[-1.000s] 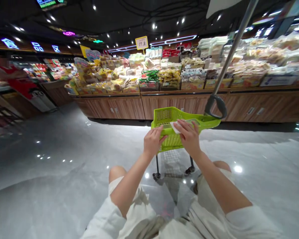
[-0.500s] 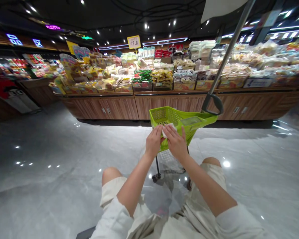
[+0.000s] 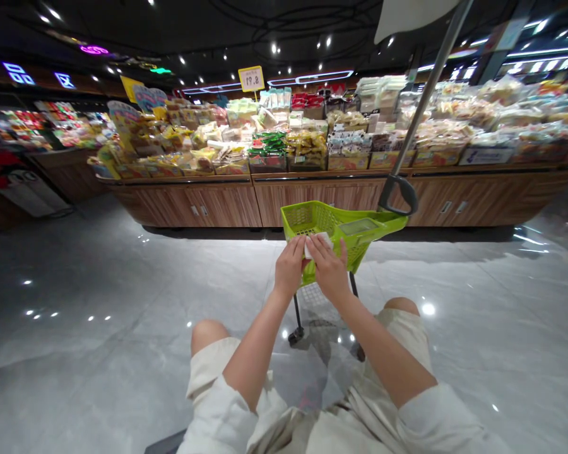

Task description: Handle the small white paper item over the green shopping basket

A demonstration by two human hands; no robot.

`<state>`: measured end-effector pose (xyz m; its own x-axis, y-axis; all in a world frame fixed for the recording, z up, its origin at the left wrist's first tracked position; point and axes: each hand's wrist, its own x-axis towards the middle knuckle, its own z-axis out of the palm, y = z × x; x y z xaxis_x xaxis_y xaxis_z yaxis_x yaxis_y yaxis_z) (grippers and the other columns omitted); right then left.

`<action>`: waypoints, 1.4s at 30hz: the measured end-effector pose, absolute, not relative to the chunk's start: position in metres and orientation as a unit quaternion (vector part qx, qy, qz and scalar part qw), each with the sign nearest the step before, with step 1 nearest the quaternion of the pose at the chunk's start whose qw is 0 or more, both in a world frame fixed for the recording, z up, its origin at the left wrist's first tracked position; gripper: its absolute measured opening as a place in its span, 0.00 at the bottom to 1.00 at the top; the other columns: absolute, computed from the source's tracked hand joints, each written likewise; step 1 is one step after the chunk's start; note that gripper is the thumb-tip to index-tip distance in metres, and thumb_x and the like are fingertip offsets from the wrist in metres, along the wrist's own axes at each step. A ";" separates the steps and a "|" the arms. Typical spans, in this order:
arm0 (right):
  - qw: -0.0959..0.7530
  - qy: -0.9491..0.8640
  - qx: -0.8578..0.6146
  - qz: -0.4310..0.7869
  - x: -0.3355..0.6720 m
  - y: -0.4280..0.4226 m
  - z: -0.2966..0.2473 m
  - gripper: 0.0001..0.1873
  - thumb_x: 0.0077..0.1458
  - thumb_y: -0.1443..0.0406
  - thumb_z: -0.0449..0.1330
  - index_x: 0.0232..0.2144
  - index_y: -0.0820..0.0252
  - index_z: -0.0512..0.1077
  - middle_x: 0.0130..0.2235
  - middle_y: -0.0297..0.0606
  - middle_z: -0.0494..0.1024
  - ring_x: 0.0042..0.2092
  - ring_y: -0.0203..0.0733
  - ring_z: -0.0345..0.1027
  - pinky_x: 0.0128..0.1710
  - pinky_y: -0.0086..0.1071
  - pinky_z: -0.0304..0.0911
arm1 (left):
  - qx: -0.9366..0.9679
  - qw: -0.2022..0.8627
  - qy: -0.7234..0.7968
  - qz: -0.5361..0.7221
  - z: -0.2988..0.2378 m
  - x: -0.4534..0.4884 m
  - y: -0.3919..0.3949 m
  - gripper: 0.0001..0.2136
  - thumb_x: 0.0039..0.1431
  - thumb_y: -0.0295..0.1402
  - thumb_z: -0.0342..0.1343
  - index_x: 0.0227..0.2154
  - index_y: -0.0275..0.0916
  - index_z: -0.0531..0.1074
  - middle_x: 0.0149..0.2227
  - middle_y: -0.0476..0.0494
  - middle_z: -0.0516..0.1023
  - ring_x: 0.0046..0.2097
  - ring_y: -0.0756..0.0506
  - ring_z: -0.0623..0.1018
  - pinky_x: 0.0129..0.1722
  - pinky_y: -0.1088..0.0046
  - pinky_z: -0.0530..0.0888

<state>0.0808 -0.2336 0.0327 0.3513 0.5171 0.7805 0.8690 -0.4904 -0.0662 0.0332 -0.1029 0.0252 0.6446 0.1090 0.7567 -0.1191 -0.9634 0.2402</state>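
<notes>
Glossy grey marbled floor [image 3: 123, 353] spreads around me, running wide toward nine o'clock and again toward three, with my body at six. Nearest, my bent knees in beige cotton legwear stand apart at seven and five o'clock, leaving a gap for my forearms to reach through. My right hand [image 3: 332, 272] presses a small, soft white sheet [image 3: 325, 239] down on the near edge of the lime-green perforated plastic shopping cart [image 3: 345, 234], fingers bunched over it, the outermost one lifted aside. My left hand [image 3: 289, 266] sits just beside, fingers drawn together at that same edge; whether they pinch the sheet or only the rim, I cannot tell. The cart stands at twelve o'clock, its basket open at the top, a black caster wheel [image 3: 296, 335] below on the left. Its side narrows toward two o'clock, where a dark grey loop handle [image 3: 398, 195] and slanting metal pole [image 3: 423, 104] rise; room is tighter there, with the handle just before the counter front. Beyond a strip of floor, the long wood-grain counter [image 3: 184, 205] crosses from ten to two, heaped with bagged snacks [image 3: 307, 148] beneath a yellow-edged price card [image 3: 251, 78].
</notes>
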 end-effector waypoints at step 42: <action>0.244 -0.405 -0.786 -0.398 0.142 -0.280 0.034 0.30 0.59 0.77 0.47 0.59 0.51 0.67 0.59 0.35 0.73 0.63 0.40 0.62 0.70 0.48 0.25 | 0.872 0.184 -0.016 0.454 0.020 0.037 -0.089 0.25 0.64 0.32 0.59 0.62 0.39 0.61 0.57 0.35 0.71 0.60 0.38 0.71 0.59 0.56 0.72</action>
<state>0.1416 -0.2805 0.0337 0.3540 0.4420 0.8242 0.8315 -0.5522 -0.0610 0.0371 -0.0885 0.0201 0.5877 0.1402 0.7969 -0.1945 -0.9315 0.3073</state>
